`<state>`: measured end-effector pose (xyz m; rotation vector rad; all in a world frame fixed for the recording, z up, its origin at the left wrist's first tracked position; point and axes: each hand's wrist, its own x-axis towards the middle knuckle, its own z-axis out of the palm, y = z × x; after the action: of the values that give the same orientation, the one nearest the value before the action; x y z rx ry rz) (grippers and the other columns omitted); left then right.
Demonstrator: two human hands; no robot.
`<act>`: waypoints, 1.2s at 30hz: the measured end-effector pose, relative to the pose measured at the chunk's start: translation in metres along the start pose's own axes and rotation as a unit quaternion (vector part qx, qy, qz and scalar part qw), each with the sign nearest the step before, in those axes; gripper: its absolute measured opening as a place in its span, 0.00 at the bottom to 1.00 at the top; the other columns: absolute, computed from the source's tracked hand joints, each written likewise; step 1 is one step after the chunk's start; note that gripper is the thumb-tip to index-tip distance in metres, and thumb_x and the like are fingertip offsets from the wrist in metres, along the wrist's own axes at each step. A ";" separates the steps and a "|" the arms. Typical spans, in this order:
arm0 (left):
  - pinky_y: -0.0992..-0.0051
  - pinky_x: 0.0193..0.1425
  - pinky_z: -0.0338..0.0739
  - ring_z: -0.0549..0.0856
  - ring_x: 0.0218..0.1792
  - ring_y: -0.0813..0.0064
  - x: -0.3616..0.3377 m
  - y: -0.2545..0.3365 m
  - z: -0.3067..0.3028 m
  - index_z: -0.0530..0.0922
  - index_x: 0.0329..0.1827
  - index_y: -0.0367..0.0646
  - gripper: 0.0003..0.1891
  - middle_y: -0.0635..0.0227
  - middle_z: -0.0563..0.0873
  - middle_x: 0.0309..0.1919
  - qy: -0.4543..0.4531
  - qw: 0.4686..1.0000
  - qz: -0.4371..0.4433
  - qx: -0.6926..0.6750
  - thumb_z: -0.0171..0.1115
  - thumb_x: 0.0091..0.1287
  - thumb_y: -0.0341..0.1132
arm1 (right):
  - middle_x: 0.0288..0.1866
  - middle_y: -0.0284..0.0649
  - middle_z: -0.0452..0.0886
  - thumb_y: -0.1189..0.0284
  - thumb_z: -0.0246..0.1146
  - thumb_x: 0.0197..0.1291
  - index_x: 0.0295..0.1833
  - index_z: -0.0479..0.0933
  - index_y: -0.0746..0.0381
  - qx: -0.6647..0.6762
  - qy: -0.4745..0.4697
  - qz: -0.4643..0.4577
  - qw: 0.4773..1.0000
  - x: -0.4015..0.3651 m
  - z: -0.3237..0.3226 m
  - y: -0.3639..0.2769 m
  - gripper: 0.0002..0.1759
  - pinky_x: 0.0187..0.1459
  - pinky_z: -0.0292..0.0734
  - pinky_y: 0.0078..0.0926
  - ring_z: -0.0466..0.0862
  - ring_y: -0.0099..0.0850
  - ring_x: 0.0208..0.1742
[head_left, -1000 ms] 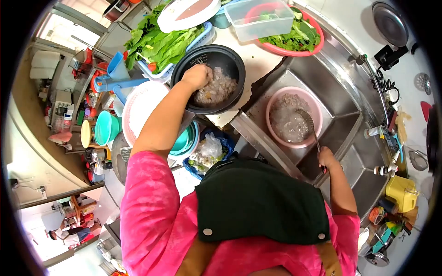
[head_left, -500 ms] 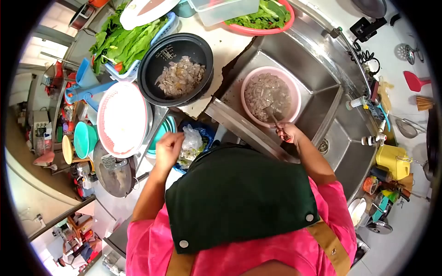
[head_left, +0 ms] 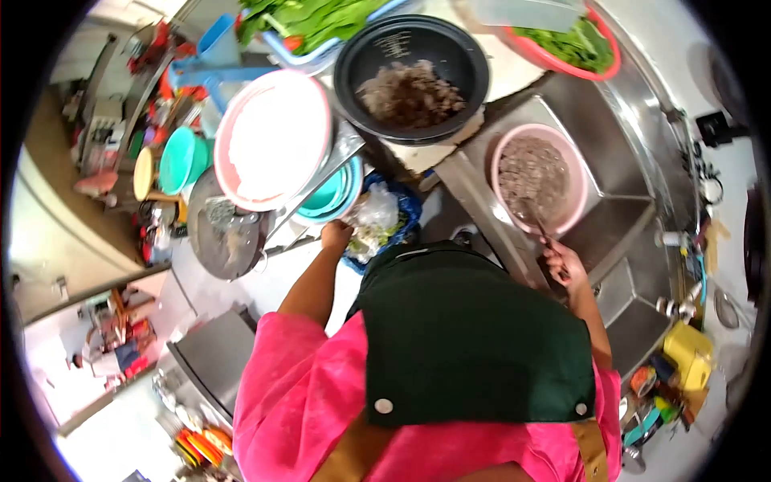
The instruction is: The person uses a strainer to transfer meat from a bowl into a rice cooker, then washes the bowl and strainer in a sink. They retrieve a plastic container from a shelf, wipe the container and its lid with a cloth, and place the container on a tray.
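Just below pink bowl (head_left: 583, 189), fingers (head_left: 554, 254) gripping ladle (head_left: 532, 217)

The scene is lit brightly and evenly, and only soft, shallow shadows are cast; the source of the light cannot be made out. The pink-rimmed white strainer (head_left: 273, 136) is nearly washed out, and a pale sheen is thrown off the steel sink (head_left: 614, 213). The whole frame is softened by motion blur, so the right hand (head_left: 564, 261) and the ladle (head_left: 536, 226) gripped in it are smeared. Straight lines are bent by strong fisheye distortion, and the picture is ringed by a black vignette.
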<state>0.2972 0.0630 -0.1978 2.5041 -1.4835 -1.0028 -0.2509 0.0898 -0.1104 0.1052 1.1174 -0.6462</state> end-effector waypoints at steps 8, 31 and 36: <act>0.68 0.50 0.69 0.76 0.46 0.59 0.014 -0.021 0.032 0.74 0.43 0.39 0.21 0.54 0.78 0.41 -0.068 0.991 0.044 0.103 0.63 0.44 0.36 | 0.24 0.29 0.65 0.64 0.48 0.62 0.51 0.67 0.57 0.001 -0.034 -0.048 0.998 -0.058 0.002 0.012 0.14 0.11 0.54 0.09 0.59 0.12 0.13; 0.71 0.42 0.74 0.81 0.37 0.61 0.011 0.022 -0.006 0.79 0.38 0.43 0.14 0.57 0.82 0.34 -0.138 0.971 0.169 0.097 0.57 0.46 0.31 | 0.21 0.33 0.67 0.76 0.50 0.53 0.52 0.66 0.64 0.066 0.030 -0.279 0.957 -0.194 0.068 0.028 0.18 0.07 0.58 0.11 0.60 0.14 0.09; 0.72 0.41 0.75 0.82 0.36 0.65 0.011 0.016 -0.012 0.79 0.38 0.41 0.16 0.60 0.82 0.33 -0.202 0.972 0.103 0.068 0.64 0.43 0.35 | 0.21 0.33 0.67 0.75 0.50 0.54 0.52 0.65 0.63 0.049 0.028 -0.272 0.961 -0.176 0.070 0.029 0.18 0.08 0.59 0.12 0.61 0.15 0.10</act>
<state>0.2952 0.0423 -0.1876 2.2551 -1.9315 -1.4816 -0.2280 0.1618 0.0663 -0.1057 1.1751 -1.1969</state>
